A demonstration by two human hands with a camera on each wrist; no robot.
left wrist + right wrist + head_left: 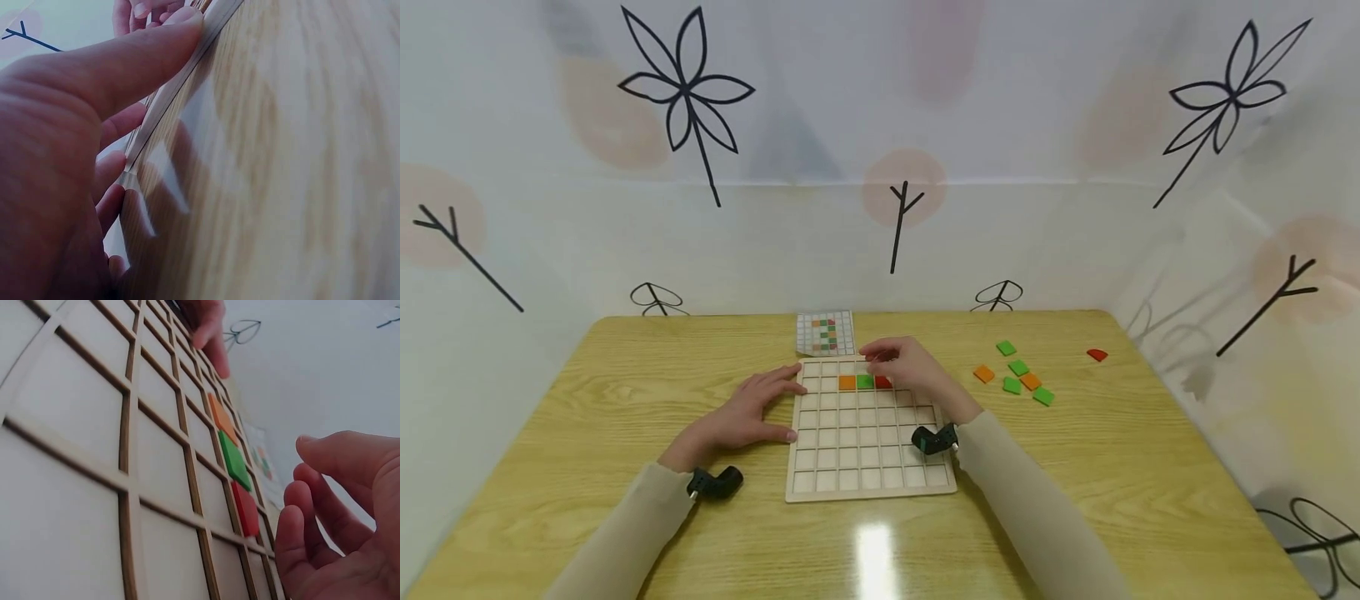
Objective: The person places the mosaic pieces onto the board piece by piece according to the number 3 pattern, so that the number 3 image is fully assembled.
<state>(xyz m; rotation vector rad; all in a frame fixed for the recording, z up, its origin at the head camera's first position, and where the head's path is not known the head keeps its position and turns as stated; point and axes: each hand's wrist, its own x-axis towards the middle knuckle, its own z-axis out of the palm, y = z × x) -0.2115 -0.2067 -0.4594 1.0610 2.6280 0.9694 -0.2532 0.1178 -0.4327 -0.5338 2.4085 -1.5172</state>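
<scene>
A wooden grid board (pixel 868 437) lies on the table, with an orange square tile (pixel 847 382), a green square tile (pixel 865 382) and a red rounded piece (pixel 882 382) side by side in its second row. My left hand (pixel 752 412) rests at the board's left edge, fingers spread, thumb touching the rim. Over the upper right of the board is my right hand (pixel 917 371), close to the red piece. In the right wrist view, the right hand's fingers (pixel 300 497) are loosely bent and apart from the pieces, holding nothing.
A printed pattern card (pixel 825 333) lies just behind the board, showing coloured squares on a grid. To the right are several loose green tiles (pixel 1018 367) and orange tiles (pixel 984 374). Another red rounded piece (pixel 1097 355) lies farther right. A patterned cloth hangs behind the table (pixel 1075 475).
</scene>
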